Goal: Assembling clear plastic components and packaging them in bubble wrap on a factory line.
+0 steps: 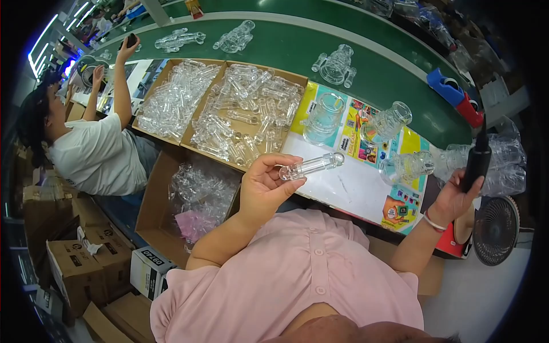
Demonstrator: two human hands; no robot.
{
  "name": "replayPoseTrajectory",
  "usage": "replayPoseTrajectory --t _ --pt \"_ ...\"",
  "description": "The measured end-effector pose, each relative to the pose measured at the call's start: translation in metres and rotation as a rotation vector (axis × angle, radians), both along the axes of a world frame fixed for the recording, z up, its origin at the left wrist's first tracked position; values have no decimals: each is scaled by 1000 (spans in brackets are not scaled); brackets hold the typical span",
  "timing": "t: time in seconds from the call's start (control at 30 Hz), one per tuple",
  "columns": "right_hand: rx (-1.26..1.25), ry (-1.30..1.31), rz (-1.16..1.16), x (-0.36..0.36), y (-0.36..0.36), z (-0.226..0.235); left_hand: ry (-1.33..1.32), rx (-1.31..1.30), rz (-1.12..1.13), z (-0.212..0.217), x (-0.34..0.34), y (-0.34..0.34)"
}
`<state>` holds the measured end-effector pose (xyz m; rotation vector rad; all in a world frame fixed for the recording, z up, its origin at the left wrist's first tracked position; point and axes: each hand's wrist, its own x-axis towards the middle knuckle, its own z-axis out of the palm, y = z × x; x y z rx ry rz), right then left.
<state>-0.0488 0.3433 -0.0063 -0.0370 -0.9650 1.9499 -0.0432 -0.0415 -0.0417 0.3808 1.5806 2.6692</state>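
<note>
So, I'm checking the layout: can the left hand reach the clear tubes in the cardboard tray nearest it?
Probably yes: the left hand is close and nothing covers the tubes, though it holds a clear tube.

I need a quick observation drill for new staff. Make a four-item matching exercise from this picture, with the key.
1. Clear tube-shaped piece
2. Long black handheld tool
3. Crumpled pink plastic sheet
4. Black round caged fan

A. Inside the open brown cardboard box
B. In the wearer's right hand
C. To the right of the wearer's right forearm, held by nobody
D. In the wearer's left hand

Pairs: 1-D, 2-B, 3-A, 4-C
</note>
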Motion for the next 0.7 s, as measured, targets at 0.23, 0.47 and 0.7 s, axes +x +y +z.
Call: replayPoseTrajectory --t 0.23,0.47,0.7 --pt "-271 89 374 3 -78 6 57 6 -5 -5 5 11" --pt "-458 -190 407 -12 -146 6 107 -33 -17 -2 14 15" --pt "261 -200 557 13 -176 13 201 -73 15 -5 18 15"
